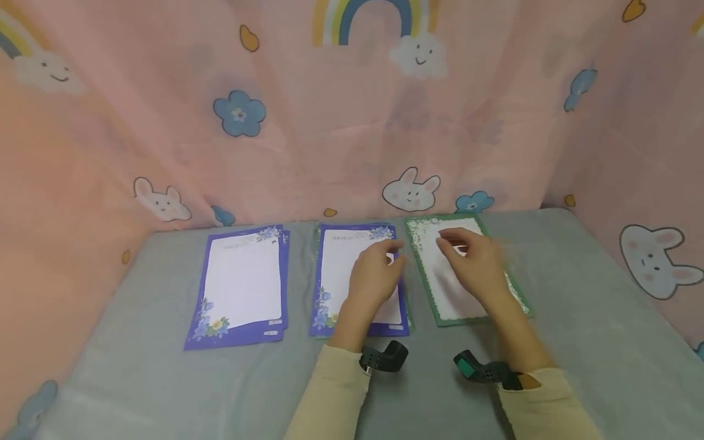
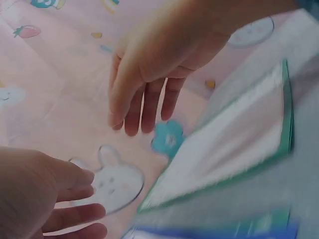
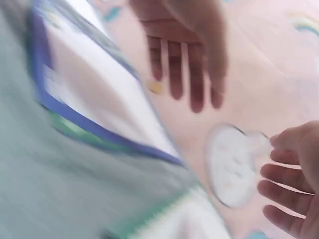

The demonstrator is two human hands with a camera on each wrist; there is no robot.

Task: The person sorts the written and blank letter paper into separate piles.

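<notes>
Before the pink curtain point(image 1: 330, 116), hands point(image 1: 375, 272) point(image 1: 477, 263) partly hide two bordered sheets point(image 1: 339, 269) point(image 1: 444, 287).

Beige sleeves point(image 1: 332, 397), black wrist mounts point(image 1: 386, 357), right one's green panel point(image 1: 465, 367)

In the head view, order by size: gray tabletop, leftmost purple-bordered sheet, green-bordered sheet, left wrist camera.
1. Gray tabletop
2. Leftmost purple-bordered sheet and green-bordered sheet: too alike to rank
3. Left wrist camera

Grn-edged sheet point(image 1: 443, 288) lies flat, R of purple-edged sheet point(image 1: 337, 267) w/ flowers
</notes>
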